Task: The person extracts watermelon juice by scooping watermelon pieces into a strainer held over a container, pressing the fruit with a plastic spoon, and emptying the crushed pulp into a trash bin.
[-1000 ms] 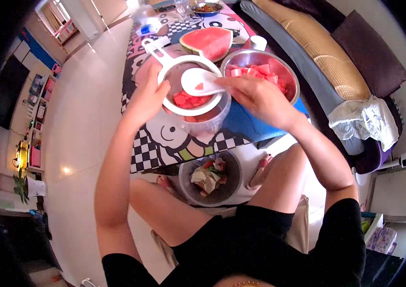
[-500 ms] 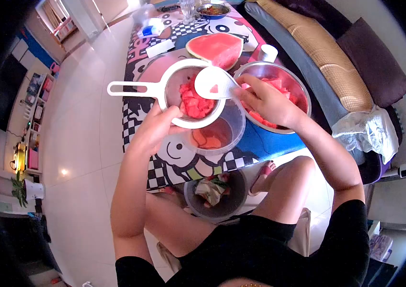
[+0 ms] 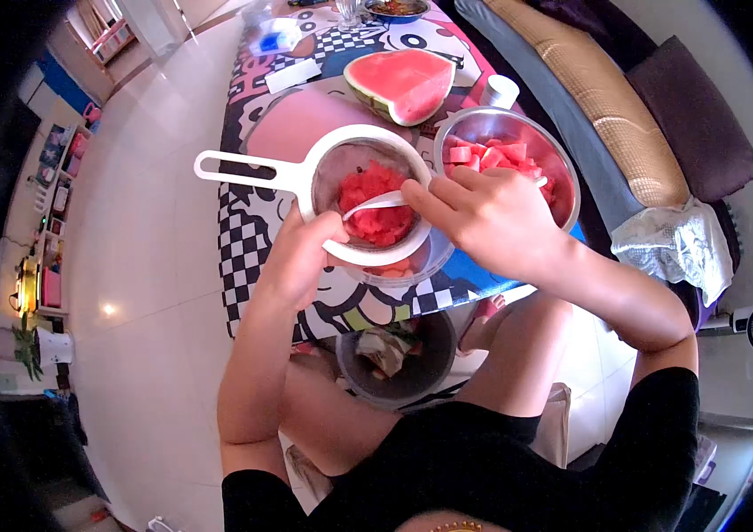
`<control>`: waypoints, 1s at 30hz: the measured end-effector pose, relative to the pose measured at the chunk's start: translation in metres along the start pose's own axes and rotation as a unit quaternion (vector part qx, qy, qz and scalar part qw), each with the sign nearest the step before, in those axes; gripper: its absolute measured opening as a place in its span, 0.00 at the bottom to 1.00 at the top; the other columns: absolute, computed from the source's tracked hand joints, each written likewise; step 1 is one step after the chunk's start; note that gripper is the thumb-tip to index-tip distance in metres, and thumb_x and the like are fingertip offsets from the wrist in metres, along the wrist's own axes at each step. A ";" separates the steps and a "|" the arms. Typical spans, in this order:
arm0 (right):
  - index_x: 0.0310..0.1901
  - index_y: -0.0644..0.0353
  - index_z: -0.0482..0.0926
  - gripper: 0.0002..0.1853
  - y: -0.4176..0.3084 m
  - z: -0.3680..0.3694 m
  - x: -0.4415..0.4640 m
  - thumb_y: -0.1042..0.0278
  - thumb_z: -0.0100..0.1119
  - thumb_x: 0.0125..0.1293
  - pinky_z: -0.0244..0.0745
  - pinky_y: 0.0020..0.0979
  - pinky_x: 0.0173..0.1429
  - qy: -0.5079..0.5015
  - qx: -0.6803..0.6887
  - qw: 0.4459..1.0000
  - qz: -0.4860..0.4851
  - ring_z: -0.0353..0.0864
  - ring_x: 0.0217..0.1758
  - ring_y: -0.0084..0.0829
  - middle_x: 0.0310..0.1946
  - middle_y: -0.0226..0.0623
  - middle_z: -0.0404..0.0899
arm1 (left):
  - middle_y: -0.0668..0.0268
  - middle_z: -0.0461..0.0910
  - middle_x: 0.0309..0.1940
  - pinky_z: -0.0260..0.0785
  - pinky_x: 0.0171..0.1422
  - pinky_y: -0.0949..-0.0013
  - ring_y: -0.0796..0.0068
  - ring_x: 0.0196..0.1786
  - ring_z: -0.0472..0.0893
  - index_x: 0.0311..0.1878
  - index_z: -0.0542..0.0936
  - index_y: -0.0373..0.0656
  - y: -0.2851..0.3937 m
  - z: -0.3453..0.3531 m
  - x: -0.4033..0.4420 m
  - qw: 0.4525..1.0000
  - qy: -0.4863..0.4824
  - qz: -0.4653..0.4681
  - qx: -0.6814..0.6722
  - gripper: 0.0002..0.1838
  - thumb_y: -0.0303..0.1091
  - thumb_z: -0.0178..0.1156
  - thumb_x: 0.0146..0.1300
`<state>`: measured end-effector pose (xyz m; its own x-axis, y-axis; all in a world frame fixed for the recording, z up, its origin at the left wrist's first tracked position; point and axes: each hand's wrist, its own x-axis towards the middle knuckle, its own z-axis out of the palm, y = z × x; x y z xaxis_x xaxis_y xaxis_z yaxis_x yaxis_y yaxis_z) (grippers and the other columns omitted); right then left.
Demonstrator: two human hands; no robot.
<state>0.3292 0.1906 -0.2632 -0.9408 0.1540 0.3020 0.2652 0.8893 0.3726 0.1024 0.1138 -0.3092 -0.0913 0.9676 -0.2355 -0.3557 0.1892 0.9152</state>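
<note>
My left hand [image 3: 301,253] grips the rim of a white-framed strainer [image 3: 257,172], whose handle points left. Red watermelon pieces [image 3: 378,213] lie in its mesh. In my right hand [image 3: 492,217] is a white spoon [image 3: 384,203], its bowl edge-on against the fruit inside the strainer. Below the strainer stands a clear plastic container [image 3: 430,266] with red contents, mostly covered from view. A steel bowl [image 3: 563,146] of watermelon chunks is just behind my right hand. Beyond the strainer sits a large cut watermelon piece [image 3: 403,82].
The patterned tablecloth [image 3: 248,257] covers the table. A white cup [image 3: 501,90] stands behind the steel bowl. At the far end are a dish of food [image 3: 396,9] and a glass [image 3: 348,12]. A grey bin [image 3: 403,377] with scraps is below the near edge.
The strainer's handle has swung from pointing away to pointing left. The spoon has gone from above the strainer down into the fruit and turned edge-on.
</note>
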 end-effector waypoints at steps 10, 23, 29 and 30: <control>0.54 0.60 0.79 0.21 0.000 -0.034 0.003 0.64 0.54 0.59 0.76 0.26 0.27 -0.027 -0.022 0.997 0.074 0.81 0.34 0.25 0.30 0.27 0.77 | 0.53 0.80 0.46 0.84 0.40 0.60 0.63 0.40 0.85 0.61 0.65 0.31 -0.003 -0.005 -0.003 0.998 -0.016 0.000 0.054 0.27 0.28 0.51 0.57; 0.54 0.61 0.79 0.20 -0.003 -0.011 -0.003 0.66 0.53 0.59 0.77 0.27 0.29 -0.013 0.010 0.997 0.071 0.83 0.35 0.27 0.33 0.30 0.79 | 0.57 0.77 0.47 0.82 0.44 0.57 0.65 0.44 0.83 0.61 0.65 0.35 -0.012 0.002 -0.006 0.999 -0.008 0.003 0.035 0.27 0.26 0.52 0.56; 0.55 0.57 0.78 0.22 0.008 -0.035 -0.001 0.64 0.53 0.58 0.77 0.29 0.28 -0.031 0.019 0.996 0.083 0.83 0.37 0.25 0.32 0.27 0.78 | 0.56 0.78 0.48 0.81 0.45 0.57 0.64 0.43 0.84 0.63 0.63 0.35 -0.007 0.002 -0.003 0.998 0.024 0.023 0.051 0.29 0.27 0.52 0.56; 0.55 0.57 0.78 0.22 0.007 -0.033 -0.002 0.64 0.53 0.58 0.77 0.29 0.28 -0.035 0.031 0.996 0.075 0.83 0.37 0.25 0.33 0.27 0.79 | 0.56 0.78 0.48 0.81 0.46 0.57 0.64 0.43 0.84 0.63 0.63 0.35 -0.007 0.003 -0.004 0.998 0.023 0.025 0.052 0.29 0.27 0.52 0.56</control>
<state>0.3397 0.1827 -0.2326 -0.9047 0.3149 0.2871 0.3923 0.8784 0.2730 0.1081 0.1096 -0.3133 -0.1500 0.9679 -0.2015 -0.2514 0.1598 0.9546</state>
